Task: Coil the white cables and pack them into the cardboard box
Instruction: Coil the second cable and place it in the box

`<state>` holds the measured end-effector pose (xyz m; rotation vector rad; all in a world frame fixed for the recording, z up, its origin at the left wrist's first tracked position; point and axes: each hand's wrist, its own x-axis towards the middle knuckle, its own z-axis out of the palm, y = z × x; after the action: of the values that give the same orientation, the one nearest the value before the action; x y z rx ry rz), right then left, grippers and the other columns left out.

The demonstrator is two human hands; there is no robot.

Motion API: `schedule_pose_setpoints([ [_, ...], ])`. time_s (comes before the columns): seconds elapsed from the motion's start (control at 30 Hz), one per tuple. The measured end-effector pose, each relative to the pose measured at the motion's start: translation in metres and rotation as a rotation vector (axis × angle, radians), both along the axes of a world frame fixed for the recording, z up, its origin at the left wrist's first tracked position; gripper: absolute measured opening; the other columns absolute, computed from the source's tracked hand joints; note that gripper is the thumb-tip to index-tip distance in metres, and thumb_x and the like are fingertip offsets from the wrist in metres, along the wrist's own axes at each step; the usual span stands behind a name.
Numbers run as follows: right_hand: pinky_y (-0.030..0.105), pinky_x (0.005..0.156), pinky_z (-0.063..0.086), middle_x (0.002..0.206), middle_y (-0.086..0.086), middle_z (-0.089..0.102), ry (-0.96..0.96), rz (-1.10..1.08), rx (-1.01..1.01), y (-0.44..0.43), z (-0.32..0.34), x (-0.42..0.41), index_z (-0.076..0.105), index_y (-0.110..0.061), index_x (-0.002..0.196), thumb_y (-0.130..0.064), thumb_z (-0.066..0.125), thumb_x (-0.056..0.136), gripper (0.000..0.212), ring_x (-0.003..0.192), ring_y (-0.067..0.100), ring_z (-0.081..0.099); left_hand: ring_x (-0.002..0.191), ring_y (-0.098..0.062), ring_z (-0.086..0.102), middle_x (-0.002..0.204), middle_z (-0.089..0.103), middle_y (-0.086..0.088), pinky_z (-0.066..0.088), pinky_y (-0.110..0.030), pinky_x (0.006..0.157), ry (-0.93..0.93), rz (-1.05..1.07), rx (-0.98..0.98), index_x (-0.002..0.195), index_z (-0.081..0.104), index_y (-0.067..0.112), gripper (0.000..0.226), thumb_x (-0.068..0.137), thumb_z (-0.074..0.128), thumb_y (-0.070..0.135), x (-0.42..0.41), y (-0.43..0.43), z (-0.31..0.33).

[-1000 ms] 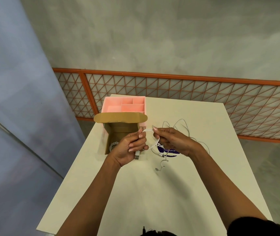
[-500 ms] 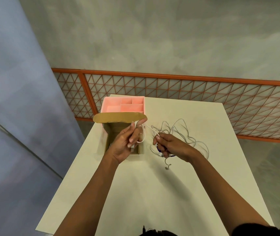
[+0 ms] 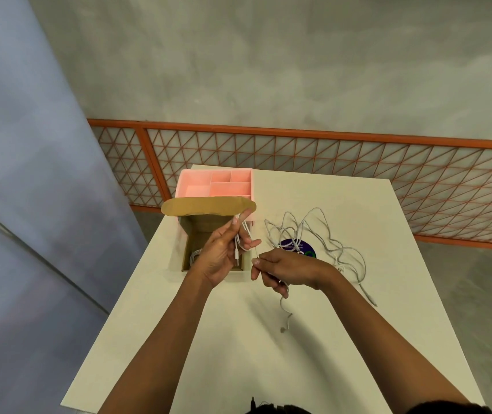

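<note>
An open cardboard box stands on the white table with its flap raised; a coiled white cable lies inside at its left. My left hand is over the box and holds loops of a white cable between thumb and fingers. My right hand, just right of the box, pinches the same cable, whose loose end dangles down to the table. A tangle of white cables lies on the table behind my right hand.
A pink divided organiser tray sits behind the box. A dark round sticker lies under the tangle. An orange mesh fence runs beyond the table's far edge. A grey wall stands at the left.
My left hand has carried the cable loops from in front of the box to above it. My right hand has slid down the cable, nearer to me, and the tail hangs longer.
</note>
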<state>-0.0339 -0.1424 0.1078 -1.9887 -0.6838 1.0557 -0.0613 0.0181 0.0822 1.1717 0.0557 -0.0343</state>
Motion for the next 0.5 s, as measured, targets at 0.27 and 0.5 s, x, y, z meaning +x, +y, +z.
schedule_pose_setpoints([
  [0.27, 0.022, 0.057, 0.042, 0.061, -0.009, 0.058, -0.183, 0.112, -0.101, -0.001, 0.021, 0.005, 0.065, -0.005, 0.09, -0.034, 0.034, 0.103, 0.044, 0.044, 0.012, 0.044, 0.09, -0.007, 0.067, 0.085, 0.074, 0.002, 0.045, -0.03, 0.096, 0.043, 0.025, 0.293, 0.14, 0.042, 0.02, 0.042, 0.101, 0.033, 0.032, 0.002, -0.002, -0.003],
  [0.5, 0.02, 0.056, 0.038, 0.064, 0.0, 0.055, -0.411, 0.167, -0.198, -0.004, 0.04, 0.018, 0.065, -0.013, 0.087, -0.036, 0.034, 0.102, 0.042, 0.051, 0.009, 0.048, 0.119, -0.009, 0.056, 0.117, 0.067, 0.001, 0.038, -0.037, 0.106, 0.109, -0.035, 0.544, 0.14, 0.045, 0.024, 0.047, 0.098, 0.039, 0.042, 0.0, -0.007, -0.004],
])
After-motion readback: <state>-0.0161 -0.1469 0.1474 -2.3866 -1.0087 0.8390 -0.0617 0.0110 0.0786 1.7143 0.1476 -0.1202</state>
